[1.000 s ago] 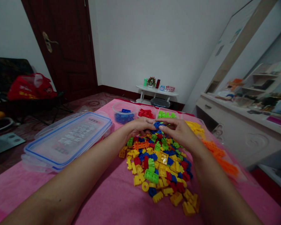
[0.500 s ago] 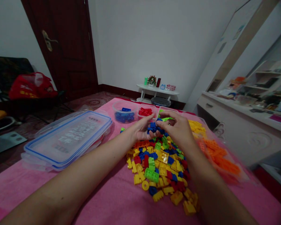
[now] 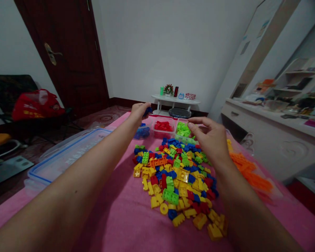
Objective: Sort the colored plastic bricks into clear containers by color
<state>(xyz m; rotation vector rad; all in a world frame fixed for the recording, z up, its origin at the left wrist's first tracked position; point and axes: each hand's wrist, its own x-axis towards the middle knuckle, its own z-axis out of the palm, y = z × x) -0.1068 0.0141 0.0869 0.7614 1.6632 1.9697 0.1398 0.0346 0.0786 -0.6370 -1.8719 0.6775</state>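
- Extending both bare forearms forward from the lower corners, over a pink-covered surface (image 3: pixel 128 218).
- Heaped loosely between them: the brick pile (image 3: pixel 182 190), glossy yellow, red, blue and green — mixed, tipped every way.
- Toward its near end, lying with long axis left to right, dipping slightly rightward: a bright green brick (image 3: pixel 170 196); just nearer, a yellow ring (image 3: pixel 163 208).
- Farther up, stretched nearly level from left to right: a long orange brick (image 3: pixel 158 162).
- Past the right side of the pile, with wrist angled inward and fingers pointing left: the right hand (image 3: pixel 208 132), thumb and forefinger close together beside the green-brick box (image 3: pixel 186 140); cannot tell whether anything is pinched there.
- Reaching farthest, arm nearly straight: the left hand (image 3: pixel 139 110), fingers curled around dark blue bricks (image 3: pixel 148 111) near the round tub (image 3: pixel 141 135); mostly hidden, so cannot tell their long axis.
- Set between tub and green-brick box: a clear box of red bricks (image 3: pixel 163 134).
- Against the far wall: a low white stand (image 3: pixel 176 100).
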